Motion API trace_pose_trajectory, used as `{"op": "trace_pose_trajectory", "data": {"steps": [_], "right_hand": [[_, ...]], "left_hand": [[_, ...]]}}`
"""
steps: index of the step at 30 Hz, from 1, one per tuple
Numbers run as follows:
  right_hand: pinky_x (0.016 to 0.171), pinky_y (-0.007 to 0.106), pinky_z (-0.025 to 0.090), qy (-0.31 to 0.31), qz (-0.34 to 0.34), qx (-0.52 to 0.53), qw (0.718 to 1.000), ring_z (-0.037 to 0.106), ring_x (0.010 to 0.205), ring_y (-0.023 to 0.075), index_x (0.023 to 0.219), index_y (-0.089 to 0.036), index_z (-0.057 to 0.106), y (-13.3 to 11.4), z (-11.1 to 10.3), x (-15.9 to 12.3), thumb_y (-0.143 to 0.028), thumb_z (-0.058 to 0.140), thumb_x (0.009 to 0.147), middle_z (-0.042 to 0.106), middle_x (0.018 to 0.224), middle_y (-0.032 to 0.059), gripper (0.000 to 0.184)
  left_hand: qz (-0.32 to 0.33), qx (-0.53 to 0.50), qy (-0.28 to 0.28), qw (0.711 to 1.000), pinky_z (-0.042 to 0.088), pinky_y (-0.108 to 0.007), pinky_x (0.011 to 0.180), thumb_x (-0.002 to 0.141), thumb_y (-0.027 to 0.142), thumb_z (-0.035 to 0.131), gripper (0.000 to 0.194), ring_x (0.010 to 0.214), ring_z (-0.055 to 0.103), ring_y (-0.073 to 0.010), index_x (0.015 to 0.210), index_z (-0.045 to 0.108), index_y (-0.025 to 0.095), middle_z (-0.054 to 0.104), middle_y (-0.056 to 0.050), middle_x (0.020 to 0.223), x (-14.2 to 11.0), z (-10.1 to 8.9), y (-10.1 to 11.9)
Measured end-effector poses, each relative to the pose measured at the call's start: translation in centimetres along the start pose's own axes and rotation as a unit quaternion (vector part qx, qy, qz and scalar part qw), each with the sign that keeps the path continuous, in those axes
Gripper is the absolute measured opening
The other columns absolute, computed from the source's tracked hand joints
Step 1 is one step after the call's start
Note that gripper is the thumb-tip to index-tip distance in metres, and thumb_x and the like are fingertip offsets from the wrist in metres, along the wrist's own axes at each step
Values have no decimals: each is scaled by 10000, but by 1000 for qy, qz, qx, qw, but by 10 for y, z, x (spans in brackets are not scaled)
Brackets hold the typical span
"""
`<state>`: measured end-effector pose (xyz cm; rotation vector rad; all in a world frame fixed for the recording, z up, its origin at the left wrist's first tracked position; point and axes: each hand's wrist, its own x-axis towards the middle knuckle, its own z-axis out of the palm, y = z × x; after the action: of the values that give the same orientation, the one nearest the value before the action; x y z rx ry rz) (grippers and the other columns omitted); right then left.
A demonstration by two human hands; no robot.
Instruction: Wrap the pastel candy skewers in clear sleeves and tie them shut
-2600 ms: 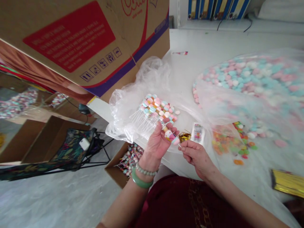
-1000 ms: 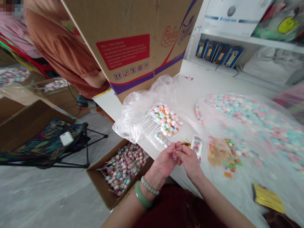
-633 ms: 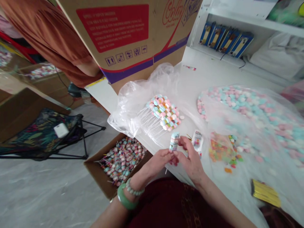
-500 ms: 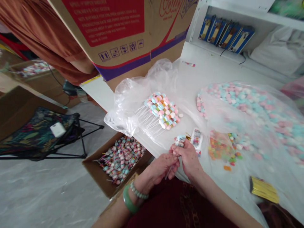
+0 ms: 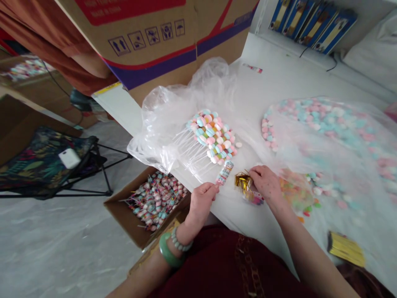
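Two cardboard cartons are framing the work: a large printed carton [image 5: 155, 37] is looming at the top, and an open box [image 5: 116, 211] is sitting low on the left, packed with candy lollipops [image 5: 156, 203]. Across a white table [image 5: 279, 70], a clear plastic bag [image 5: 335, 140] is spreading over loose pastel candies [image 5: 322, 118], while a second plastic bag [image 5: 173, 124] is lying under a neat row of lollipop sticks [image 5: 211, 134]. A gold tie bundle [image 5: 345, 249] is lying near the table's edge. The left hand [image 5: 200, 207] is grasping the bottom of a candy stick [image 5: 223, 173], holding it upright just above the table. The right hand [image 5: 266, 184] is resting its fingertips [image 5: 252, 174] beside gold twist ties [image 5: 242, 182]; whether it is gripping them, I cannot tell.
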<state>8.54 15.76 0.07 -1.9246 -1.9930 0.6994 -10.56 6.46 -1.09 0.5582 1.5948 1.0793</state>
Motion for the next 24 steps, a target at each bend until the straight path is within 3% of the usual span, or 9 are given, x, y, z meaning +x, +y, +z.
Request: {"op": "trace_pose_trajectory", "data": {"steps": [3,7,11,13,15,17,19,21,24], "right_hand": [[641,292,344,-16,-8,-33,999,530,750,178,668,-216,665,8,8,5,-218,505,788,588,779,38,200],[689,308,386,42,-3,57,997,551,754,180,716,-224,675,13,8,0,-276,503,794,611,797,20,196],[734,336,440,107,24,224,968,592,763,197,771,-220,706,8,-6,-9,-352,597,762,666,795,27,172],[679,333,459,97,62,304,946,598,684,191,814,-213,714,1,-11,-16,-350,634,745,677,737,20,173],[647,332,464,95,59,308,945,597,626,186,832,-210,716,-7,-13,-24,-329,633,753,679,700,16,165],[706,344,468,118,-18,240,963,625,698,203,803,-217,715,-16,-11,-34,-294,593,787,692,736,34,145],[775,347,460,125,-112,181,969,635,798,213,777,-224,709,-23,-6,-43,-257,533,829,703,801,56,186],[782,335,457,110,-156,184,964,628,819,205,769,-227,696,-28,-1,-51,-229,489,853,698,819,58,223],[738,311,448,75,-107,247,960,607,774,188,759,-228,676,-31,4,-56,-237,516,835,678,780,30,177]], "left_hand": [[-60,-50,-8,997,131,-200,394,701,375,642,263,377,241,-35,576,566,157,393,59,454,2,3,4],[-101,-103,-32,989,89,-186,363,689,347,654,225,335,214,-12,615,566,153,392,71,460,3,4,8],[-152,-174,-123,965,89,-188,341,715,312,656,196,316,201,-4,654,591,138,419,65,475,5,8,13],[-166,-223,-184,943,199,-173,353,730,308,673,193,353,300,-13,677,609,134,482,40,538,5,13,18],[-149,-265,-235,923,378,-177,465,746,326,694,206,519,503,-57,698,622,139,602,-22,729,2,17,25],[-119,-286,-269,912,478,-231,637,757,342,707,210,768,605,-133,719,634,149,643,-65,941,-3,21,32],[-98,-281,-292,909,489,-280,731,761,337,716,194,874,606,-172,744,645,157,644,-72,967,-7,24,36],[-85,-256,-311,912,481,-306,750,756,336,723,198,814,609,-170,756,649,153,640,-59,853,-8,25,39],[-70,-208,-309,926,457,-296,690,750,367,718,251,640,588,-133,720,634,133,617,-38,744,-7,24,38]]}}
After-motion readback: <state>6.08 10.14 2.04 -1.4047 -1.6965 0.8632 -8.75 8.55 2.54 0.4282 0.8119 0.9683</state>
